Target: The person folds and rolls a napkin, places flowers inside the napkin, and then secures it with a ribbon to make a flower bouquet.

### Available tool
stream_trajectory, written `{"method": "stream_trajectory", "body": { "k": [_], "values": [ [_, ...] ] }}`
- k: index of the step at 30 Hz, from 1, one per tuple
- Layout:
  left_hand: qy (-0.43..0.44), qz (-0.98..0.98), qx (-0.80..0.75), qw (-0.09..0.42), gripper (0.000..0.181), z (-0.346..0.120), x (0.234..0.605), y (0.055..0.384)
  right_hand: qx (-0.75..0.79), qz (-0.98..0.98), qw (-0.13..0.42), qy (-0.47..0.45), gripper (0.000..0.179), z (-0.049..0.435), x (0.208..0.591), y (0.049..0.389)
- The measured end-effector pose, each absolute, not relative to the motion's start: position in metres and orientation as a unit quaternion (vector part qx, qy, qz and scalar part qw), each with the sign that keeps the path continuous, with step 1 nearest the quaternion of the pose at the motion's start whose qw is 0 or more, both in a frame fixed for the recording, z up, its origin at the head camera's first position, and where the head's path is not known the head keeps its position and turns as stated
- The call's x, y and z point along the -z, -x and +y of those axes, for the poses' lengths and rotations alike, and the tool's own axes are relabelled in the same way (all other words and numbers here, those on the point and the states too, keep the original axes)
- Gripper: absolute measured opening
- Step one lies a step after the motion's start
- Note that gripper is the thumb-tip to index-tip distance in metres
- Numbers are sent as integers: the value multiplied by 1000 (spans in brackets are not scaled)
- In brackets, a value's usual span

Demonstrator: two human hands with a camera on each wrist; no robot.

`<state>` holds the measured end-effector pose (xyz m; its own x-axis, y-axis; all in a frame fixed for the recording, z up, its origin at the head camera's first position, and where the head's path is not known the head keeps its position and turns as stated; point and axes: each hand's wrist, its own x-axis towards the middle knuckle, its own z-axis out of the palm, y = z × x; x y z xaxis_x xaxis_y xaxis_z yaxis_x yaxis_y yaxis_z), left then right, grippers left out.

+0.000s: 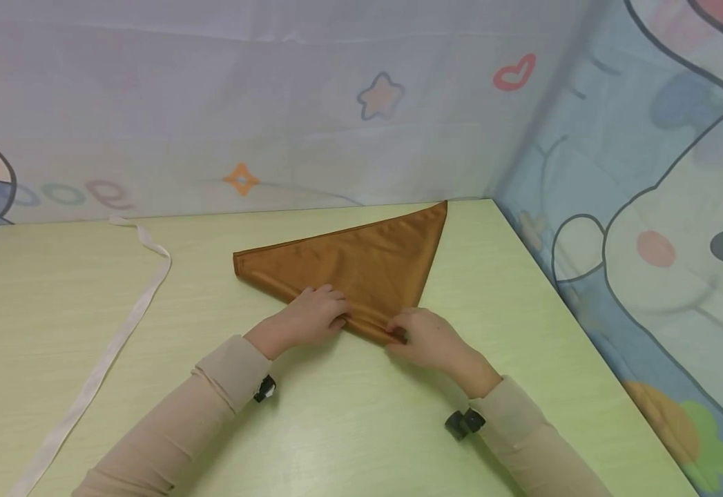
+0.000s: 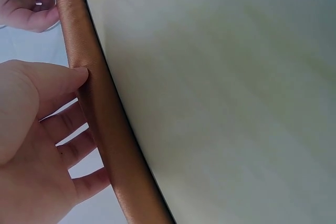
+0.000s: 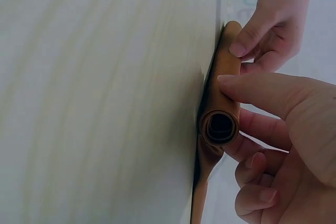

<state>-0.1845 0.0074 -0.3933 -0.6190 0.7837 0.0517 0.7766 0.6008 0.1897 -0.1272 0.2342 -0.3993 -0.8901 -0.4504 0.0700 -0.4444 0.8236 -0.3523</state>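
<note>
"What's on the left?"
"A white strip (image 1: 119,338) lies on the table (image 1: 44,310)."
"What comes next?"
"The left hand (image 1: 313,316). Its thumb and fingers pinch the rolled near edge of the brown cloth (image 1: 367,266)."
"Where is the cloth?"
"On the table, right of the strip."
"And the right hand (image 1: 431,339)?"
"It pinches the same rolled edge, by its open end."
</note>
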Motion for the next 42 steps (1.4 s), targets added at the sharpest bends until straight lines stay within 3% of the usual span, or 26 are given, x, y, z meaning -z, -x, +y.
{"method": "stream_trajectory", "body": {
  "k": [12,19,42],
  "values": [
    [-444,888,-112,42,12,5,398,191,161,954,3,252,17,233,396,126],
    [-426,896,-99,84,15,6,389,184,159,954,22,255,17,232,396,126],
    [-431,890,-107,104,22,4,382,182,176,944,31,277,20,233,396,127]
  ]
}}
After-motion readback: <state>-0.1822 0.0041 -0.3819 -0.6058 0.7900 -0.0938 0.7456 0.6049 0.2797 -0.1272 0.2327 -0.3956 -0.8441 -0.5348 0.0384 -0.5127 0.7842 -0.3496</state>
